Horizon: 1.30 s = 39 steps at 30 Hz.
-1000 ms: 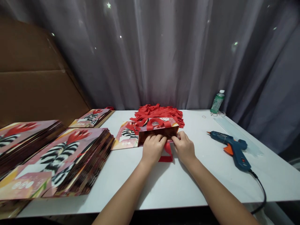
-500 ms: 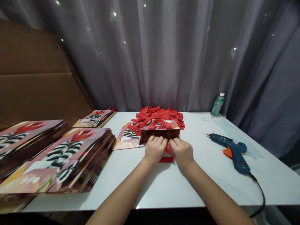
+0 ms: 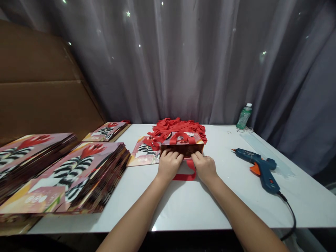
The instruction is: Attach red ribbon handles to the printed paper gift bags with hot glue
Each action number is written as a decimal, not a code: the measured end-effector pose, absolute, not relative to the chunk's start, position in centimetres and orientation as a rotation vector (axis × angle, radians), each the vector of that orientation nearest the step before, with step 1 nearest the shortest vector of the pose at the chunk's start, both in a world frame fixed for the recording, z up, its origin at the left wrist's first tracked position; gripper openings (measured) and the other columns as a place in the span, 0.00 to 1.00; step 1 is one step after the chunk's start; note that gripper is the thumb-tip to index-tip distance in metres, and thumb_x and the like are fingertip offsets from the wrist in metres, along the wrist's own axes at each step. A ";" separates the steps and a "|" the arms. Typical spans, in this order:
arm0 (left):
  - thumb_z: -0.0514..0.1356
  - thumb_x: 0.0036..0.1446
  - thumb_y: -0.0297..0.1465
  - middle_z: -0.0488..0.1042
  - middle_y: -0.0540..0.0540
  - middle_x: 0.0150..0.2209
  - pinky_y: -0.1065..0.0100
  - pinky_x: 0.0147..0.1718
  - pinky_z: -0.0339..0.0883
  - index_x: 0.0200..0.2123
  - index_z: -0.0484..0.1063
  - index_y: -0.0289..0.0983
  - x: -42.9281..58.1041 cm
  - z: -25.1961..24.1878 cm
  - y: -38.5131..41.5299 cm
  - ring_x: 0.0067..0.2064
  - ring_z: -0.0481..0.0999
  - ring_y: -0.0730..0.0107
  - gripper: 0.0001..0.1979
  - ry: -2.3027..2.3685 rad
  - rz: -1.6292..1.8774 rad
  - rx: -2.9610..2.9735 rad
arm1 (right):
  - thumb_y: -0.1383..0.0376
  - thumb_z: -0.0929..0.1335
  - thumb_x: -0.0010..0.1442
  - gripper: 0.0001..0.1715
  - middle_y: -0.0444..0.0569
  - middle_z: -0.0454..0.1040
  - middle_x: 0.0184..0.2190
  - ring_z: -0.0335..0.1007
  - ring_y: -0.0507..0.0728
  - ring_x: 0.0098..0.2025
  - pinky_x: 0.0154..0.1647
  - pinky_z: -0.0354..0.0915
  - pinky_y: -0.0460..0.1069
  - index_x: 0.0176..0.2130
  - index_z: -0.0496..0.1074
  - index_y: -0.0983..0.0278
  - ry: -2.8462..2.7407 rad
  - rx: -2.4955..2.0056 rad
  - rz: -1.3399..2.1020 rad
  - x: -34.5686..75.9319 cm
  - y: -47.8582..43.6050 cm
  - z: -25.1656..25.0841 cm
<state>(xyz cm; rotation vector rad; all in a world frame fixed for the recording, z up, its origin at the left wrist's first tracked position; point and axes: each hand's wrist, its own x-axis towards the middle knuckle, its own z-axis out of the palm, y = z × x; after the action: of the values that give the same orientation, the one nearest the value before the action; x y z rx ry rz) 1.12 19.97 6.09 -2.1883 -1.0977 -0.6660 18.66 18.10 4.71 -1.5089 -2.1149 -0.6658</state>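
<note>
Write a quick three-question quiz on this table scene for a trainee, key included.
1. True or false: the glue gun lies on the table, apart from the right hand.
2. What colour is the cap of the bottle? A) black B) white C) orange
3. Fill in the blank: the left hand and the right hand are at the opening of a bag with ____ handles.

Key: 1. True. 2. B. 3. red.

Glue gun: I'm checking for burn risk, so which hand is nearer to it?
Right. The right hand is at the near edge of the bag, left of the glue gun; the left hand is farther left along that edge.
</note>
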 end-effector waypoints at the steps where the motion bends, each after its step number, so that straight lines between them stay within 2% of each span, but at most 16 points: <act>1: 0.59 0.56 0.22 0.73 0.49 0.25 0.62 0.37 0.58 0.28 0.73 0.39 1.3 6.1 19.9 0.30 0.71 0.66 0.08 -1.093 -0.669 -2.191 | 0.77 0.64 0.60 0.13 0.44 0.73 0.26 0.64 0.51 0.20 0.24 0.49 0.49 0.32 0.72 0.62 -2.115 -1.507 -0.666 18.7 18.1 4.8; 5: 0.58 0.55 0.22 0.71 0.49 0.23 0.62 0.33 0.56 0.26 0.71 0.39 1.6 6.0 19.9 0.27 0.70 0.67 0.09 -1.090 -0.696 -2.173 | 0.74 0.63 0.62 0.12 0.44 0.76 0.29 0.66 0.51 0.21 0.23 0.50 0.49 0.35 0.74 0.61 -2.098 -1.504 -0.665 18.1 17.4 4.9; 8: 0.59 0.54 0.24 0.72 0.48 0.24 0.61 0.34 0.57 0.27 0.72 0.39 1.4 6.0 20.2 0.29 0.71 0.64 0.06 -1.078 -0.709 -2.160 | 0.73 0.62 0.64 0.17 0.47 0.77 0.42 0.67 0.50 0.22 0.22 0.51 0.49 0.47 0.73 0.59 -2.096 -1.484 -0.658 17.2 17.1 4.8; 10: 0.59 0.53 0.24 0.73 0.47 0.25 0.61 0.35 0.57 0.27 0.72 0.38 1.5 5.9 20.4 0.30 0.72 0.63 0.05 -1.070 -0.702 -2.164 | 0.73 0.61 0.64 0.18 0.48 0.77 0.46 0.66 0.49 0.21 0.21 0.50 0.48 0.49 0.73 0.58 -2.092 -1.501 -0.639 16.7 17.2 4.6; 14: 0.58 0.56 0.23 0.74 0.46 0.29 0.61 0.36 0.59 0.29 0.73 0.38 2.1 5.8 20.5 0.33 0.73 0.63 0.06 -1.040 -0.691 -2.186 | 0.73 0.62 0.64 0.14 0.46 0.77 0.36 0.64 0.49 0.20 0.20 0.48 0.49 0.39 0.75 0.59 -2.069 -1.567 -0.622 17.2 18.1 4.5; 18: 0.57 0.58 0.23 0.76 0.46 0.33 0.63 0.36 0.61 0.38 0.74 0.39 2.1 5.9 20.4 0.35 0.72 0.64 0.09 -1.020 -0.709 -2.164 | 0.73 0.62 0.63 0.13 0.46 0.75 0.31 0.64 0.50 0.20 0.21 0.47 0.48 0.37 0.74 0.60 -2.022 -1.609 -0.649 18.7 18.8 4.7; 21: 0.55 0.59 0.21 0.73 0.48 0.27 0.61 0.44 0.61 0.34 0.74 0.39 1.9 6.2 20.2 0.31 0.70 0.66 0.10 -1.034 -0.722 -2.115 | 0.73 0.62 0.64 0.14 0.46 0.73 0.29 0.61 0.49 0.20 0.22 0.45 0.48 0.36 0.74 0.60 -1.990 -1.637 -0.660 19.3 18.8 4.8; 24: 0.53 0.60 0.20 0.71 0.50 0.25 0.58 0.53 0.55 0.32 0.74 0.39 1.8 6.3 20.2 0.30 0.70 0.68 0.13 -1.059 -0.742 -2.049 | 0.73 0.61 0.65 0.15 0.45 0.72 0.29 0.58 0.49 0.19 0.22 0.43 0.48 0.36 0.74 0.58 -1.965 -1.653 -0.655 19.5 18.8 5.0; 30: 0.54 0.57 0.19 0.72 0.52 0.24 0.59 0.51 0.55 0.30 0.73 0.40 1.2 6.4 20.4 0.28 0.69 0.70 0.13 -1.083 -0.733 -2.036 | 0.74 0.62 0.63 0.13 0.46 0.73 0.29 0.60 0.50 0.22 0.24 0.45 0.49 0.33 0.73 0.61 -1.973 -1.633 -0.627 20.2 18.6 5.7; 32: 0.55 0.59 0.20 0.76 0.52 0.28 0.58 0.53 0.53 0.34 0.74 0.42 0.8 6.7 20.2 0.33 0.72 0.69 0.12 -1.082 -0.740 -2.046 | 0.74 0.62 0.62 0.14 0.45 0.72 0.28 0.60 0.51 0.23 0.24 0.45 0.49 0.30 0.72 0.61 -1.984 -1.635 -0.607 20.6 18.7 5.8; 35: 0.56 0.61 0.22 0.79 0.52 0.37 0.53 0.57 0.44 0.39 0.73 0.45 0.4 7.0 19.8 0.46 0.73 0.63 0.12 -1.130 -0.780 -1.998 | 0.74 0.62 0.62 0.14 0.45 0.71 0.27 0.59 0.51 0.23 0.24 0.44 0.49 0.29 0.72 0.62 -1.972 -1.690 -0.566 21.0 18.8 5.8; 37: 0.55 0.60 0.21 0.79 0.52 0.36 0.50 0.58 0.40 0.37 0.73 0.46 0.3 6.8 19.8 0.51 0.71 0.60 0.13 -1.173 -0.787 -1.995 | 0.74 0.62 0.61 0.14 0.46 0.72 0.28 0.58 0.50 0.22 0.23 0.43 0.49 0.30 0.73 0.62 -1.962 -1.742 -0.533 21.2 18.9 5.8; 39: 0.54 0.59 0.19 0.78 0.51 0.31 0.51 0.57 0.43 0.32 0.72 0.43 0.3 6.6 19.9 0.50 0.72 0.61 0.13 -1.203 -0.772 -2.044 | 0.74 0.62 0.60 0.13 0.46 0.72 0.29 0.57 0.50 0.21 0.23 0.43 0.48 0.31 0.73 0.62 -1.965 -1.790 -0.495 21.4 18.9 6.0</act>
<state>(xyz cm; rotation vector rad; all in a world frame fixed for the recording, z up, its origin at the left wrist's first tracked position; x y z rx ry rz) 0.31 19.93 6.61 -2.0439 -1.2030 -0.7725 21.35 18.88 5.96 -1.7897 -1.9649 -0.4949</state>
